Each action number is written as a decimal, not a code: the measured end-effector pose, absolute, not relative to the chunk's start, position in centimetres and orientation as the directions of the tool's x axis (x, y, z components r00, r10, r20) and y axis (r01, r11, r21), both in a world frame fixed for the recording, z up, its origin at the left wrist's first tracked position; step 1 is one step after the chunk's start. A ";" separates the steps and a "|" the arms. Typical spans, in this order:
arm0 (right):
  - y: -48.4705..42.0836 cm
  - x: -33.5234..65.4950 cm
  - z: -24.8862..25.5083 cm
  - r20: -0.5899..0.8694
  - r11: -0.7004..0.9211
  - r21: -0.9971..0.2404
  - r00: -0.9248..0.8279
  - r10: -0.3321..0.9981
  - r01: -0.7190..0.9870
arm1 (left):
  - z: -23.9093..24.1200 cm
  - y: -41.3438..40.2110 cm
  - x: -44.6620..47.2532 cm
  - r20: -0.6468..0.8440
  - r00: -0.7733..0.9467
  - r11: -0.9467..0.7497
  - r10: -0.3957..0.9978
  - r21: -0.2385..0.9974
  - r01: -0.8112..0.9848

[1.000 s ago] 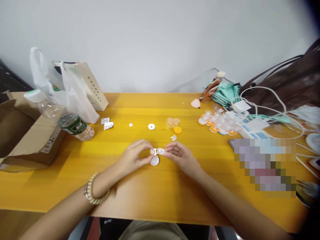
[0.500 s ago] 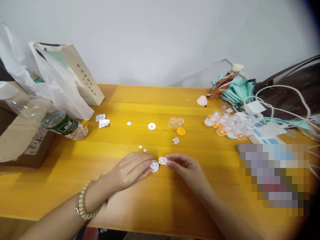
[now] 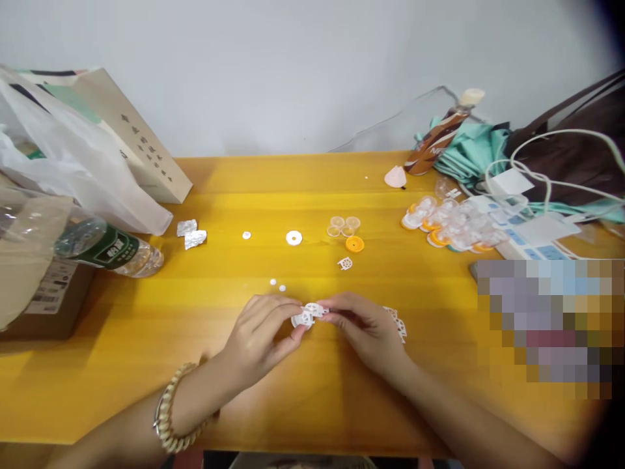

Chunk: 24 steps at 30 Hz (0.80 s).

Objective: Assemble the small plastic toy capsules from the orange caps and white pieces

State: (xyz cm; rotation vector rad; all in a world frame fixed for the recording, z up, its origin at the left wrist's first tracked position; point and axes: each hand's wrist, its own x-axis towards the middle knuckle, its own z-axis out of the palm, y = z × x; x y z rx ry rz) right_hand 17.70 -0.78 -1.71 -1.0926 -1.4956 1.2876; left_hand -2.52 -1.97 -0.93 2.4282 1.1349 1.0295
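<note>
My left hand (image 3: 263, 331) pinches a white round plastic part (image 3: 297, 322) between thumb and fingers. With its fingertips my right hand (image 3: 368, 331) grips a white openwork plastic piece (image 3: 314, 309), which overlaps the round part; I cannot tell whether they are joined. More white openwork pieces (image 3: 401, 326) lie just beyond my right hand, partly hidden by it. One similar piece (image 3: 345, 263) rests further back, below an orange disc (image 3: 355, 244) and several clear round cups (image 3: 336, 231). Two small white buttons (image 3: 282, 288) lie beyond my left hand.
A white disc with a hole (image 3: 293, 243), a small white disc (image 3: 247, 235) and silver foil pieces (image 3: 195, 239) lie across the table. At left are a water bottle (image 3: 113, 246), bags and a box; at right, capped clear capsules (image 3: 459, 228), cables (image 3: 549, 179) and a brown bottle (image 3: 432, 146).
The openwork piece in my right hand has moved left over the round part in my left hand. The view has shifted slightly, and openwork pieces now show beyond my right hand.
</note>
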 end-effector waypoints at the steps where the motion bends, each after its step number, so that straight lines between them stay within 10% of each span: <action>1: -0.7 17.7 -1.6 0.019 0.032 -0.998 -0.239 0.971 0.048 | -0.9 -2.0 -2.4 0.475 0.446 -0.650 0.759 0.508 0.565; 24: -1.1 17.2 -1.9 -0.066 -0.054 -0.997 -0.291 0.955 0.048 | -1.4 -2.3 -2.2 0.475 0.470 -0.668 0.744 0.501 0.551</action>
